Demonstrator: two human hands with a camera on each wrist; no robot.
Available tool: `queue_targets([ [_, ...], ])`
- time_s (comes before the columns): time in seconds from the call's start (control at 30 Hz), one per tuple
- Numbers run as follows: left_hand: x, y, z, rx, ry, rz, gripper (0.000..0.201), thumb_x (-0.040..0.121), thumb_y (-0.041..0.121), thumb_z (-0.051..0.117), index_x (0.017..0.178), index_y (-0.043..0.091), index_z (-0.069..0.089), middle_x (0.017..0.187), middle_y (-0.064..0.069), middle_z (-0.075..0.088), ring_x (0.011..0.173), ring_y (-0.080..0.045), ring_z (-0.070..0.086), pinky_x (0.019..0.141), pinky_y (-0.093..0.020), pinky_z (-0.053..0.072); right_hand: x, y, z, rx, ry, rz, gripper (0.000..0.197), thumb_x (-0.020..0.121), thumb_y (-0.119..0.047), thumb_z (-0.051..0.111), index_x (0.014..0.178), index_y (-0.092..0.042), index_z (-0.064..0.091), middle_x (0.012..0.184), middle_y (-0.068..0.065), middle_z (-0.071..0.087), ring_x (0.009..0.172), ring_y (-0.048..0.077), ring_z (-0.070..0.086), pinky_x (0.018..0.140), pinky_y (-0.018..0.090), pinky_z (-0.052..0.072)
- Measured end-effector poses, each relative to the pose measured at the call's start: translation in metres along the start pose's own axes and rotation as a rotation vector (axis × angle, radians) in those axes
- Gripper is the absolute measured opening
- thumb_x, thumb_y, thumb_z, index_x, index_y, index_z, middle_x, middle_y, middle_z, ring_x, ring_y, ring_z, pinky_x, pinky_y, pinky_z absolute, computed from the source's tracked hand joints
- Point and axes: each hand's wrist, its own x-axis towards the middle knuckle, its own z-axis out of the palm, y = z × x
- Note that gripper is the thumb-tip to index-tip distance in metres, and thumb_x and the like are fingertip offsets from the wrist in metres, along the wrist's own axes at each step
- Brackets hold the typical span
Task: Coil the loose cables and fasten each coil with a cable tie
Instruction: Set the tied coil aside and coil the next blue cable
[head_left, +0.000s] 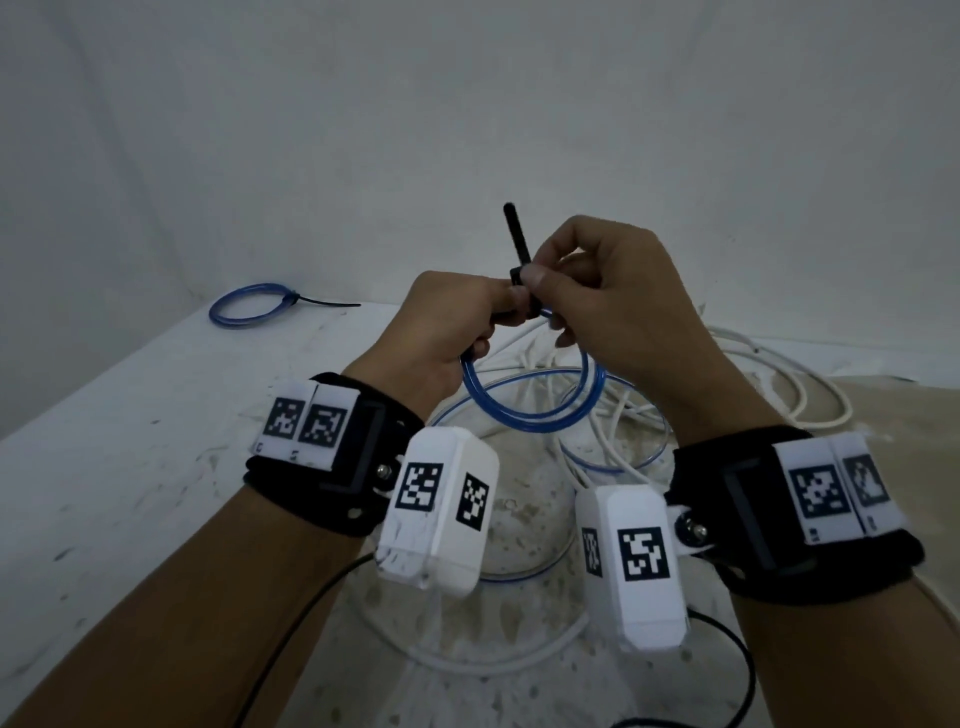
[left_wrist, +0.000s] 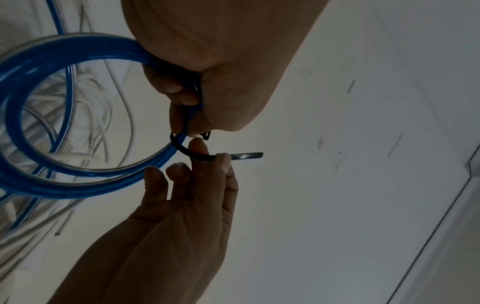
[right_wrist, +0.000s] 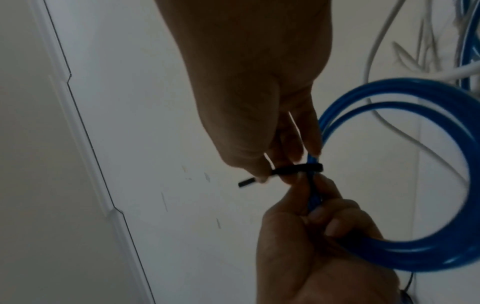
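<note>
Left hand (head_left: 447, 332) fingers curl around one blue cable coil (head_left: 535, 410); right hand (head_left: 613, 291) fingers pinch its black cable tie (head_left: 519, 244). Second tied coil (head_left: 249, 306) lies on desk (head_left: 130, 441).

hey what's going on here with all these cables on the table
A person is fastening a blue coil with a black cable tie. The left hand grips the coil where the tie loops around it, and the right hand pinches the tie, whose free end sticks up. One tied blue coil already lies at the table's far left. Loose white cables still lie tangled underneath.
</note>
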Motion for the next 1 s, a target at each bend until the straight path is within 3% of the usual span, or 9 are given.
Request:
queue_targets([
  [0.1, -0.001, 0.002, 0.002, 0.019, -0.005, 0.02, 0.005, 0.086, 0.007, 0.071, 0.084, 0.004, 0.074, 0.064, -0.006, 0.068, 0.048, -0.008, 0.035, 0.046, -0.02, 0.029, 0.001, 0.003, 0.005, -0.039, 0.18, -0.011, 0.012, 0.093, -0.028, 0.067, 0.088, -0.02, 0.074, 0.063, -0.006, 0.07, 0.058, 0.007, 0.069, 0.061, 0.037, 0.06],
  [0.17, -0.001, 0.002, 0.003, 0.027, 0.009, 0.035, 0.006, 0.087, 0.007, 0.07, 0.086, 0.004, 0.074, 0.069, -0.009, 0.068, 0.048, -0.009, 0.034, 0.047, -0.022, 0.028, 0.002, 0.005, 0.009, -0.093, 0.218, -0.018, 0.017, 0.094, -0.028, 0.064, 0.1, -0.019, 0.078, 0.067, -0.006, 0.071, 0.061, 0.009, 0.068, 0.063, 0.04, 0.06],
  [0.23, 0.001, 0.001, 0.001, 0.029, 0.027, 0.03, 0.009, 0.087, 0.008, 0.07, 0.091, 0.002, 0.075, 0.07, -0.009, 0.068, 0.048, -0.009, 0.034, 0.048, -0.022, 0.028, 0.003, 0.007, 0.009, -0.159, 0.22, -0.038, 0.022, 0.095, -0.025, 0.063, 0.11, -0.017, 0.076, 0.074, -0.003, 0.073, 0.066, 0.012, 0.069, 0.067, 0.04, 0.06],
  [0.3, 0.003, 0.001, -0.002, 0.018, 0.04, 0.012, 0.012, 0.087, 0.008, 0.07, 0.094, 0.001, 0.075, 0.067, -0.007, 0.067, 0.048, -0.008, 0.033, 0.047, -0.021, 0.028, 0.002, 0.004, 0.008, -0.23, 0.195, -0.071, 0.021, 0.095, -0.022, 0.063, 0.109, -0.016, 0.077, 0.08, 0.0, 0.076, 0.072, 0.015, 0.07, 0.073, 0.039, 0.058],
  [0.47, 0.004, 0.0, -0.006, -0.016, 0.049, -0.034, 0.007, 0.087, 0.008, 0.07, 0.087, 0.002, 0.073, 0.065, -0.006, 0.066, 0.048, -0.008, 0.033, 0.047, -0.02, 0.029, 0.0, -0.001, 0.007, -0.348, 0.101, -0.113, 0.02, 0.092, -0.02, 0.066, 0.109, -0.016, 0.077, 0.094, 0.003, 0.077, 0.08, 0.017, 0.07, 0.078, 0.035, 0.057],
  [0.57, 0.004, -0.001, -0.006, -0.031, 0.048, -0.054, 0.008, 0.087, 0.008, 0.069, 0.088, 0.001, 0.072, 0.067, -0.008, 0.066, 0.049, -0.008, 0.032, 0.046, -0.02, 0.028, 0.0, -0.002, 0.008, -0.396, 0.066, -0.107, 0.02, 0.093, -0.021, 0.065, 0.107, -0.016, 0.078, 0.093, 0.005, 0.077, 0.079, 0.021, 0.07, 0.076, 0.037, 0.056],
  [0.7, 0.004, 0.0, -0.007, -0.039, 0.048, -0.069, 0.007, 0.087, 0.006, 0.067, 0.083, 0.004, 0.072, 0.066, -0.007, 0.065, 0.051, -0.008, 0.033, 0.047, -0.02, 0.029, 0.0, -0.002, 0.01, -0.47, 0.008, -0.093, 0.021, 0.094, -0.022, 0.061, 0.098, -0.015, 0.08, 0.077, 0.009, 0.074, 0.068, 0.026, 0.064, 0.066, 0.037, 0.053],
  [0.83, 0.003, 0.001, -0.007, -0.037, 0.051, -0.072, 0.006, 0.088, 0.006, 0.066, 0.087, 0.003, 0.072, 0.068, -0.008, 0.065, 0.05, -0.008, 0.034, 0.047, -0.02, 0.029, 0.0, -0.004, 0.011, -0.518, -0.024, -0.067, 0.022, 0.095, -0.023, 0.059, 0.098, -0.016, 0.08, 0.069, 0.008, 0.069, 0.058, 0.021, 0.052, 0.057, 0.029, 0.037],
  [1.0, 0.0, 0.0, -0.003, 0.04, 0.065, -0.021, 0.006, 0.087, 0.008, 0.068, 0.084, 0.005, 0.072, 0.071, -0.009, 0.065, 0.05, -0.009, 0.033, 0.048, -0.022, 0.028, -0.001, -0.005, 0.011, -0.554, -0.002, -0.05, 0.024, 0.094, -0.021, 0.057, 0.096, -0.015, 0.08, 0.071, 0.01, 0.07, 0.063, 0.025, 0.058, 0.059, 0.03, 0.043],
])
